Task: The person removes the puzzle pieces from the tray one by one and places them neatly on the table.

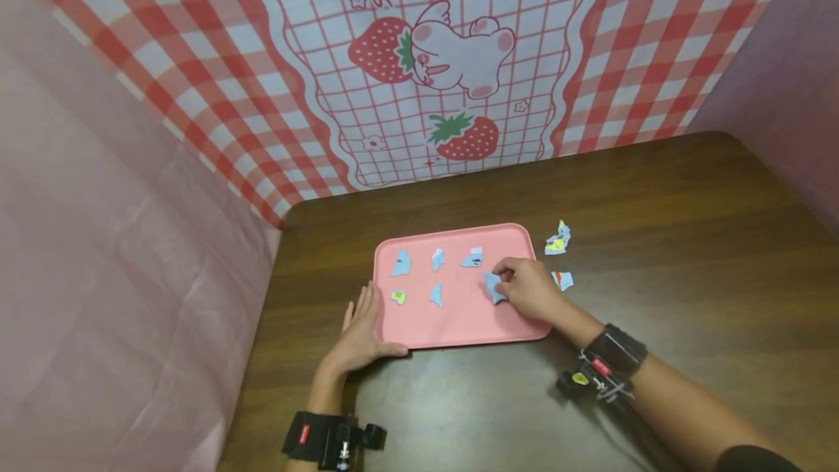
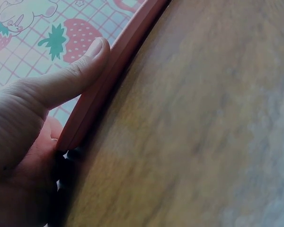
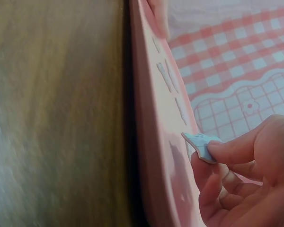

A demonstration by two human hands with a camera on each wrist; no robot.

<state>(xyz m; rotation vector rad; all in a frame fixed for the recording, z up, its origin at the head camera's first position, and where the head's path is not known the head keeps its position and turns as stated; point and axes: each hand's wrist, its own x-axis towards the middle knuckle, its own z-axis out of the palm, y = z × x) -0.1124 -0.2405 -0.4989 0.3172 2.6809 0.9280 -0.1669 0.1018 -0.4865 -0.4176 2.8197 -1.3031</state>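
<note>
My right hand (image 1: 532, 288) pinches a light blue puzzle piece (image 1: 494, 288) between thumb and fingers, over the right part of a pink tray (image 1: 452, 333). In the right wrist view the piece (image 3: 202, 146) shows a thick, pale brown edge and is tilted above the tray. Flat on the tray lie several irregular pieces: a blue one (image 1: 401, 264), a blue-and-white one (image 1: 438, 260), one with a dark mark (image 1: 473, 258), a yellow one (image 1: 398, 297) and a narrow blue one (image 1: 436, 295). At the tray's front left corner rests my left hand (image 1: 360, 333), its thumb against the rim.
Right of the tray, on the brown wooden table (image 1: 655, 239), lie a cluster of yellow and purple pieces (image 1: 558, 240) and an orange-and-blue piece (image 1: 564, 280). A red checked strawberry cloth (image 1: 452, 115) hangs behind the table, with a pink curtain (image 1: 131, 275) to the left.
</note>
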